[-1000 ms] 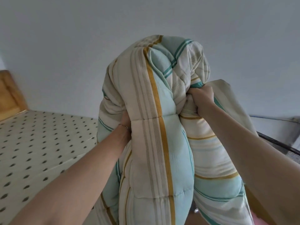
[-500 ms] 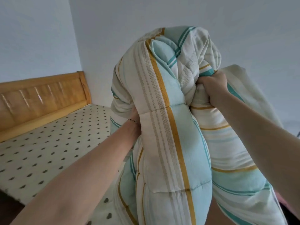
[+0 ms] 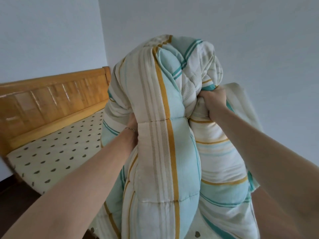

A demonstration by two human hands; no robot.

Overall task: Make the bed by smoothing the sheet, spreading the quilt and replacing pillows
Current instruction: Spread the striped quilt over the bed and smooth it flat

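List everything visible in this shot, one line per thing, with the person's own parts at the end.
quilt: one, white with mint, teal and mustard stripes, bunched and held up at centre.
sheet: one, cream with dark spots, on the mattress at left.
headboard: one, light wood, along the far edge of the bed by the wall.
walls: pale grey-blue, meeting in a corner behind the bed.
floor: dark, lower left.
bracelet: one, thin chain, on the left wrist.
left hand: mostly buried in the quilt's folds.
right hand: gripping a bunch of quilt.
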